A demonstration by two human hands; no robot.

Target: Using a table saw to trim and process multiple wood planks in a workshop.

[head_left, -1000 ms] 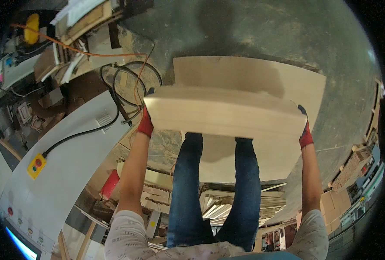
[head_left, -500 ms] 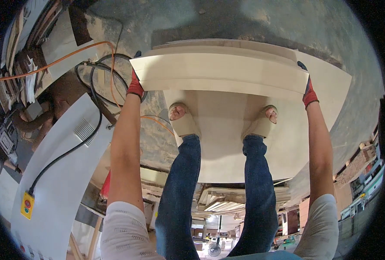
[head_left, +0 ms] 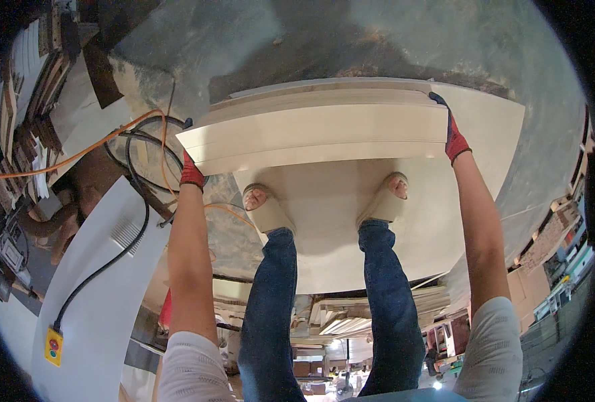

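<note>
My left hand point(head_left: 191, 171), in a red glove with dark fingertips, grips the left end of several long cream boards point(head_left: 324, 132). The same kind of glove covers my right hand point(head_left: 456, 139), closed on their right end. Both arms reach forward, holding the boards crosswise in front of my feet. Just beyond them, partly covered by the held boards, more long pale boards point(head_left: 324, 86) show. I cannot tell whether the two sets touch. A large cream sheet point(head_left: 338, 248) lies under my sandalled feet.
At the left stands a white machine cabinet point(head_left: 96, 288) with a yellow button box point(head_left: 53, 346). Black cable point(head_left: 127, 157) and an orange hose point(head_left: 86, 150) loop across the floor near my left hand. Wood offcuts point(head_left: 26, 127) are piled far left; stacked boards point(head_left: 351, 315) lie behind my legs.
The held boards and both hands have shifted left and a little lower in the view, and more of the boards beyond shows. Both hands keep their grip; the whole view has shifted too.
</note>
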